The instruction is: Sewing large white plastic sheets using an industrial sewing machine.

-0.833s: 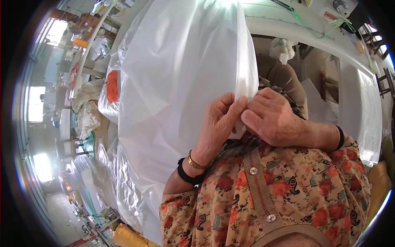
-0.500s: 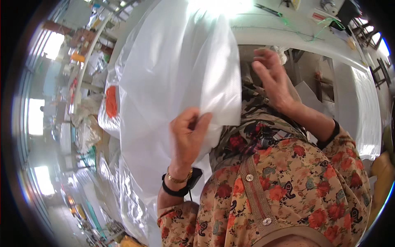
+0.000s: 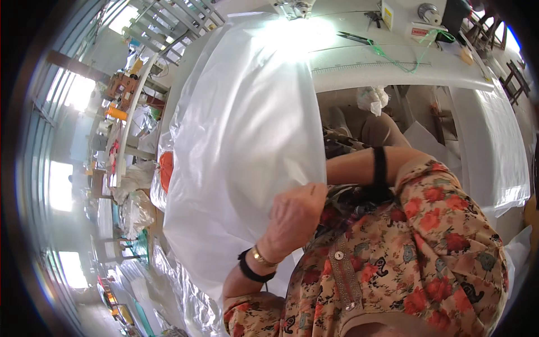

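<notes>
A large translucent white plastic sheet drapes over the table from under the bright lamp toward my lap. My left hand is closed on the sheet's near right edge, with its back turned up and a watch and black band at the wrist. My right forearm, with a black band, reaches left behind that edge. The sheet and my left hand hide my right hand, so its fingers cannot be seen. At the sheet's far end stands a sewing machine head, partly lost in the glare.
Black thread snips on a green cord lie on the pale tabletop. A white plastic bundle hangs below the table's edge. More white sheeting drapes at the right. An orange bundle sits left of the sheet.
My right hand, open in the air before, has moved left and down behind the sheet. My left hand has shifted right along the edge, and the view has tilted.
</notes>
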`<state>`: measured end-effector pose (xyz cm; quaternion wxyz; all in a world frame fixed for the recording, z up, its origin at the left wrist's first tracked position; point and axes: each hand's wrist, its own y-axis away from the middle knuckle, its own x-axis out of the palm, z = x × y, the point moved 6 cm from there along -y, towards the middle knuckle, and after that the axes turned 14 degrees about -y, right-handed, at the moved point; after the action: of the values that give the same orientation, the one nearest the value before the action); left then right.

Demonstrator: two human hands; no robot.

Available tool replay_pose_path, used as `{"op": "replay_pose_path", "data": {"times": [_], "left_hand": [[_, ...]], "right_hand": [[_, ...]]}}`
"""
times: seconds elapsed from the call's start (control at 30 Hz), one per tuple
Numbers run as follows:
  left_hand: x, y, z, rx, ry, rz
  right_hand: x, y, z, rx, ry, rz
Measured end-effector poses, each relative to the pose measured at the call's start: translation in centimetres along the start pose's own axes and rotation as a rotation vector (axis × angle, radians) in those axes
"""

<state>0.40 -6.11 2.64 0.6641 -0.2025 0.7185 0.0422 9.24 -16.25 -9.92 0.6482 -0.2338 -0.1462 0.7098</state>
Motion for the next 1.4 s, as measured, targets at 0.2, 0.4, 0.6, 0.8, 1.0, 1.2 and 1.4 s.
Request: {"op": "replay_pose_path", "data": {"times": [0.2, 0.4, 0.6, 0.8, 1.0, 1.2, 1.4], "left_hand": [[3.6, 1.4, 1.1, -0.125, 0.084, -0.124], [3.2, 2.3, 1.9, -0.304, 0.379, -0.237], [3.9, 2.3, 2.6, -0.493, 0.818, -0.176], [3.4, 2.3, 2.7, -0.503, 0.863, -0.180], [2.5, 1.4, 2.2, -0.477, 0.905, -0.157], [3.0, 0.7, 1.7, -0.365, 0.882, -0.127], [4.1, 0.3, 1.5, -0.253, 0.775, -0.200]], "right_hand": [[-5.3, 0.3, 0.8, 0.475, 0.187, 0.198], [-17.8, -8.3, 3.6, 0.506, 0.506, -0.250], [-22.7, -12.9, -2.5, 0.320, 0.960, -0.377], [-22.8, -14.4, -3.1, 0.513, 0.970, -0.402], [-23.6, -15.2, -3.6, 0.482, 1.026, -0.418], [-22.5, -15.6, -2.9, 0.670, 1.044, -0.372], [-20.7, -13.9, -1.6, 0.741, 1.032, -0.348]]}}
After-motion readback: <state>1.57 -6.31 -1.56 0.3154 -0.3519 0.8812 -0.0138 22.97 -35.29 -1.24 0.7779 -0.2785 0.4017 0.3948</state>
